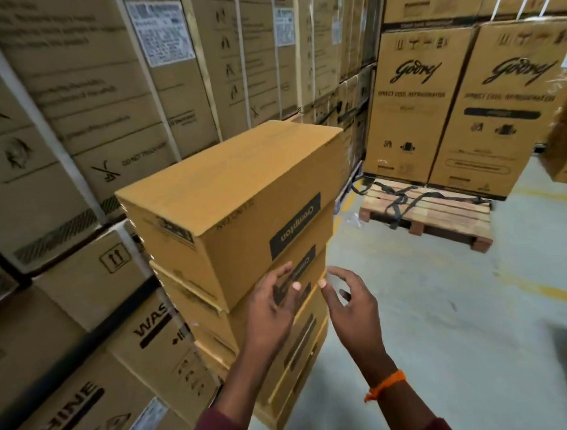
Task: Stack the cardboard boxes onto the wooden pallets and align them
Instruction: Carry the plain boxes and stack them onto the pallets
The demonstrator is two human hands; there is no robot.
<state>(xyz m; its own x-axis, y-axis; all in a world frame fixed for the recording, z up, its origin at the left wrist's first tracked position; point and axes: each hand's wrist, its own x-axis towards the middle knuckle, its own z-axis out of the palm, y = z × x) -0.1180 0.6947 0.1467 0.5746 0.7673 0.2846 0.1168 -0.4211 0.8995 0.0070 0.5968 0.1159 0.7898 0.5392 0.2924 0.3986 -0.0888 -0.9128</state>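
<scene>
A stack of several long brown cardboard boxes stands in front of me; the top box (230,191) lies slightly askew over the second box (195,301). My left hand (272,303) has its fingers spread against the side of the second box, just under the top box's lower edge. My right hand (349,304) hovers open beside the stack's right corner, fingers curled, touching nothing that I can see. A wooden pallet (436,214) lies on the floor to the far right with dark straps across it.
Tall walls of large cartons (79,109) close in on the left and behind. Two refrigerator cartons (458,112) stand behind the pallet. Grey floor with yellow lines (471,304) spreads to the right. Another carton (566,147) pokes in at the right edge.
</scene>
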